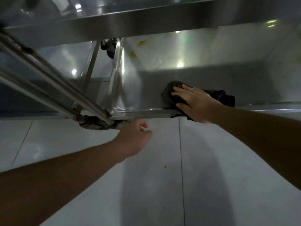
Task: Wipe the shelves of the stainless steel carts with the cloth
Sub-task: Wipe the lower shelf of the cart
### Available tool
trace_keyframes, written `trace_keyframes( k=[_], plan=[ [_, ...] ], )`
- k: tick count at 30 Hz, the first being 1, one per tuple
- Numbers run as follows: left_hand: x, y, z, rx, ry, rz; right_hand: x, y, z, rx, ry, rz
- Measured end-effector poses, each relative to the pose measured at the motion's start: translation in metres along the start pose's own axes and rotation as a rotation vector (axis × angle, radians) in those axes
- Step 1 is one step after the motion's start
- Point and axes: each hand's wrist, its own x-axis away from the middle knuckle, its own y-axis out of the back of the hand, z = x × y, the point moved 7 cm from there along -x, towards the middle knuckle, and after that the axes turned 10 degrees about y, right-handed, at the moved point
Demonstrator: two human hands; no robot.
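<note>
Lower shelf point(203, 75): I see it across the frame's middle right, under the upper shelf point(130, 22) along the top
Cloth point(169, 93): on the lower shelf near its front rim; my right hand point(193, 101) lies flat on it
Left hand point(135, 137): centre, below the rim, just right of the caster point(96, 123)
Cart legs point(48, 79): upper left, slanting to the caster
Floor point(162, 185): bottom half

A steel shelf point(211, 75) carries a dark cloth point(226, 97) near its front rim and two yellow scraps point(132, 54) farther back.
</note>
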Motion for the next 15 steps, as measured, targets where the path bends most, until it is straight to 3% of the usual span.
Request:
trace_keyframes(
  k=[4, 10, 15],
  plan=[
    [0.011, -0.032, -0.062, -0.230, -0.288, -0.009, 0.032, 0.011, -0.032, 0.004, -0.036, -0.001],
    [0.028, -0.072, -0.132, -0.442, -0.713, -0.153, 0.084, 0.030, -0.092, 0.016, -0.085, -0.029],
    [0.024, -0.090, -0.162, -0.553, -0.811, -0.369, 0.145, 0.047, -0.151, 0.048, -0.212, -0.118]
  ],
)
